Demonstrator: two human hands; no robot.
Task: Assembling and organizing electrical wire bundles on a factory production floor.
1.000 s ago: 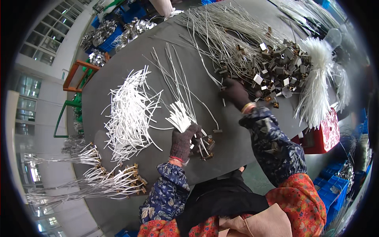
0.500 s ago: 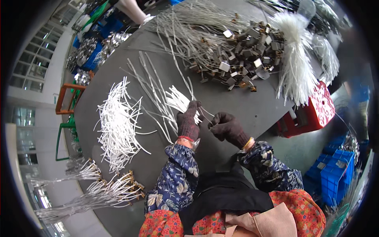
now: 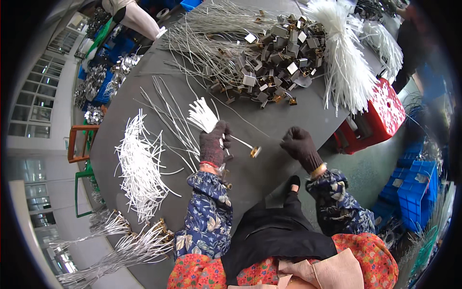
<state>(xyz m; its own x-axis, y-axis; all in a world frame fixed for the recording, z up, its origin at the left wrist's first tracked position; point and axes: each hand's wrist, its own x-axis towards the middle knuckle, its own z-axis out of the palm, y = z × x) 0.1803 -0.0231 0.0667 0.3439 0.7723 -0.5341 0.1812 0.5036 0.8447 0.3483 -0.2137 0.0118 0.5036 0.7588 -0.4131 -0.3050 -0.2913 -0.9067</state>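
My left hand (image 3: 214, 143), in a dark knit glove, is closed round a bundle of short white tubes (image 3: 202, 115) whose ends fan out above the fist. A white-sleeved lead tipped with a small brass-coloured metal part (image 3: 255, 151) sticks out to the right of that fist. My right hand (image 3: 301, 147), gloved too, is pinched closed over the table's right part. A thin clear wire (image 3: 248, 121) runs up and left from its fingertips. Long pale wires (image 3: 175, 115) lie beside and under my left hand. Farther left is a loose heap of white tubes (image 3: 142, 168).
A pile of wires with boxy metal parts (image 3: 274, 58) covers the far side of the grey table (image 3: 260, 188). Beside it hangs a white strand bundle (image 3: 344, 62). A red stool (image 3: 385, 113) and blue crates (image 3: 416, 192) stand right; finished-looking wire bundles (image 3: 130, 245) lie lower left. Another person's arm (image 3: 137, 19) shows at the far edge.
My right hand has moved right, away from my left hand, with the thin wire stretching from it. The lead with the brass-coloured end now shows beside my left hand. The view has shifted slightly.
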